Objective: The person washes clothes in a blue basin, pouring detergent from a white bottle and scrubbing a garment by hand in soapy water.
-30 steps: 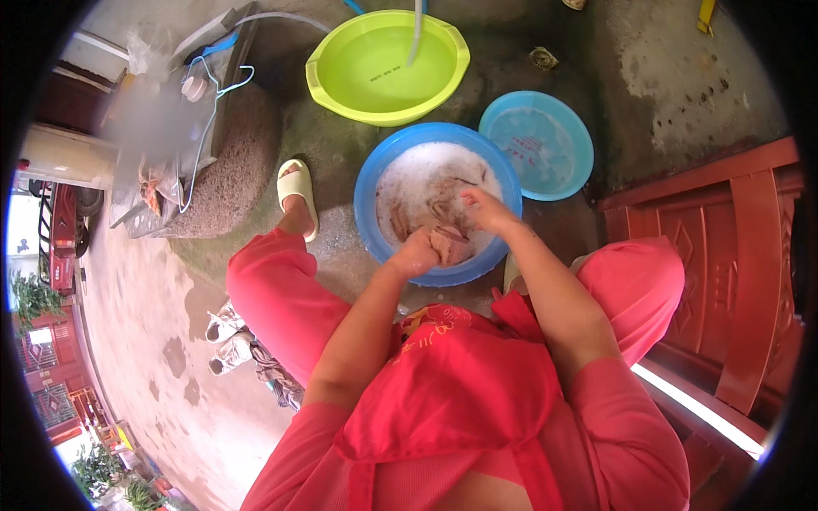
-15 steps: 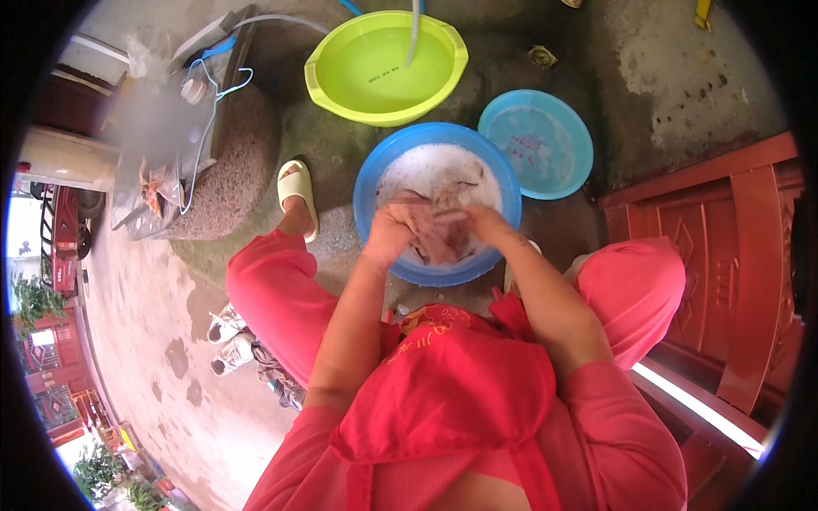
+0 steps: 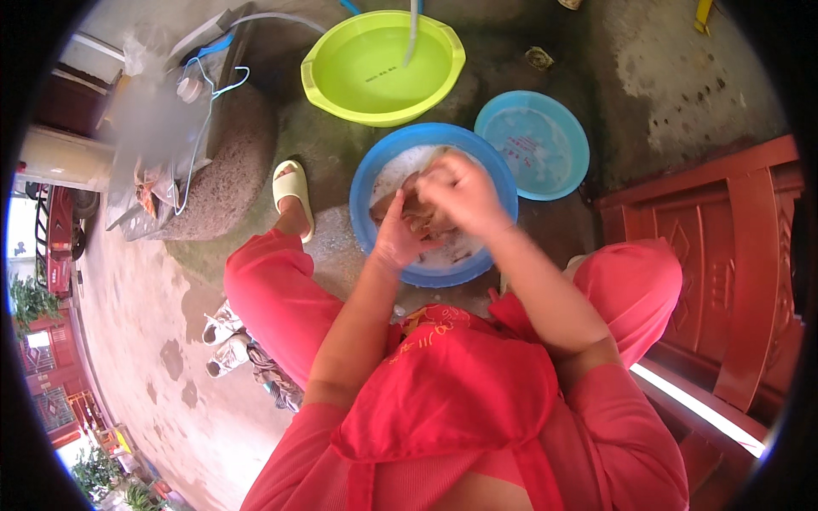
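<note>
Brown cloth [image 3: 419, 215], wet and bunched, sits in our two hands over the blue basin [image 3: 366, 183] on the ground between our knees, and this is the piece we are washing. Our left hand [image 3: 397, 238] cups it from below with the fingers [image 3: 388, 211] curled up around the lower fold; our right hand [image 3: 460, 194] lies on top, its fingers closed down on the bundle, so both hands grip it and press it against itself. The basin holds shallow, pale, cloudy water, and more of the brownish fabric seems to trail in it beneath our hands, though we cannot tell how much. We judge the scrubbing to be under way and not finished: the cloth is soaked and being worked, yet nothing has been lifted out or wrung. Just beyond the blue basin stands a lime-green basin [image 3: 324, 64] of clear water with a thin stream [image 3: 412, 30] falling into it from above, and to the right, near the blue one, a smaller light-blue bowl [image 3: 567, 166] rests empty of cloth. Neither holds any laundry, so rinsing looks to be left to do. Our left foot in a pale slipper [image 3: 288, 183] is planted just beside the blue basin on the concrete floor [image 3: 136, 341], and a red wooden door [image 3: 733, 255] stands at our right.
</note>
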